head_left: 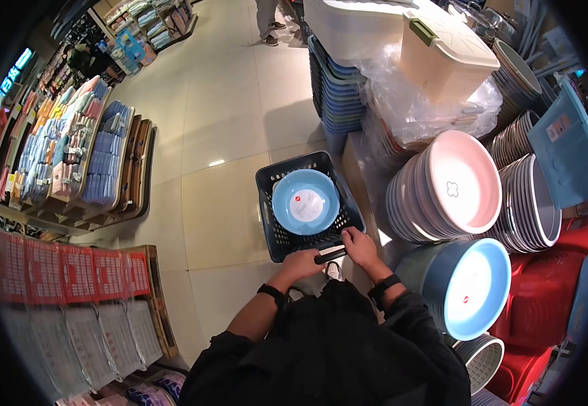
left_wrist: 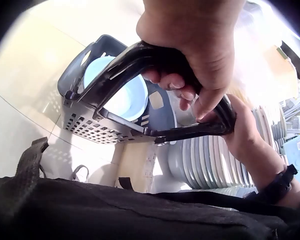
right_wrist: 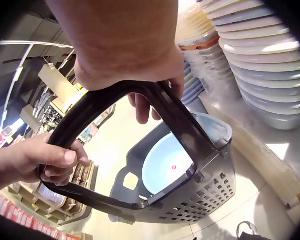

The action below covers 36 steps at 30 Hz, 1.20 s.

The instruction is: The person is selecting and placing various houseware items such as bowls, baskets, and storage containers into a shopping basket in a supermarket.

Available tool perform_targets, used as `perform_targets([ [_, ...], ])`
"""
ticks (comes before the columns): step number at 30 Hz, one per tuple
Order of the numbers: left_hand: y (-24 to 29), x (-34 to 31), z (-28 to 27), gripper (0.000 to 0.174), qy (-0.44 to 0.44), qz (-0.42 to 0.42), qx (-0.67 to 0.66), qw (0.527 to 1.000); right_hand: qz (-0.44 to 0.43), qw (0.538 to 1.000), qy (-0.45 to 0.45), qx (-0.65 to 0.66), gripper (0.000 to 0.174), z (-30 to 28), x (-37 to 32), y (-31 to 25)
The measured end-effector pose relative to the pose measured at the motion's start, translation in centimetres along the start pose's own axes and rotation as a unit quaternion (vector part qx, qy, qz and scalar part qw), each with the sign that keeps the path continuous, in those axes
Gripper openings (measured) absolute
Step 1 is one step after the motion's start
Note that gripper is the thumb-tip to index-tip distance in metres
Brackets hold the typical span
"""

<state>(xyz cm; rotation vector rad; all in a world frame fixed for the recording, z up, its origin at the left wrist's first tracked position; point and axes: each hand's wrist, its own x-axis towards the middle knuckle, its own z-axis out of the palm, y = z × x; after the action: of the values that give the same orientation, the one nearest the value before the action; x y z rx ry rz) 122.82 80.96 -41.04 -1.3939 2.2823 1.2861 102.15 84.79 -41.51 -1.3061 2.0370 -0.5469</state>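
Observation:
A dark plastic shopping basket with slotted walls stands below the person, its black handle raised toward the body. Inside lies a round light-blue basin with a white label on its bottom. The left hand grips one part of the handle; in the left wrist view its fingers wrap under the bar. Farther along the same handle, the right hand holds on, and in the right wrist view its fingertips curl below the bar. Both wrists wear black bands.
Stacked pink basins and blue basins stand close on the right, beside lidded white boxes. Folded towels fill a display at left, above red baskets. A person's legs show up the tiled aisle.

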Motion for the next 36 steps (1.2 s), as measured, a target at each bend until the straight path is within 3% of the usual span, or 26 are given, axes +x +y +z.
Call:
perform_targets([
  [4,-0.2,0.4,0.3,0.052,0.034,-0.003,-0.010,0.999,-0.015,1.000,-0.010,-0.002,0.033,-0.2,0.7,0.0],
  [14,0.8,1.3,-0.2,0.051,0.081,-0.008,-0.055,0.995,-0.047,0.998,-0.037,0.000,0.035,-0.8,3.8,0.2],
  [20,0.7,1.8,1.4,0.053,0.216,0.050,0.056,0.974,-0.072,0.997,-0.021,0.015,0.034,-1.2,5.1,-0.1],
  [22,1.7,1.2,2.2,0.057,0.314,0.042,0.104,0.943,-0.070,0.997,-0.020,0.008,0.035,-1.4,5.2,-0.4],
  [25,2.9,0.0,2.2,0.059,0.241,0.003,0.105,0.965,-0.059,0.997,-0.052,-0.007,0.036,-1.3,5.2,-0.6],
  [36,2.0,0.4,3.0,0.054,0.290,0.024,0.112,0.950,-0.078,0.996,-0.052,0.009,0.035,-1.2,5.0,-0.2],
])
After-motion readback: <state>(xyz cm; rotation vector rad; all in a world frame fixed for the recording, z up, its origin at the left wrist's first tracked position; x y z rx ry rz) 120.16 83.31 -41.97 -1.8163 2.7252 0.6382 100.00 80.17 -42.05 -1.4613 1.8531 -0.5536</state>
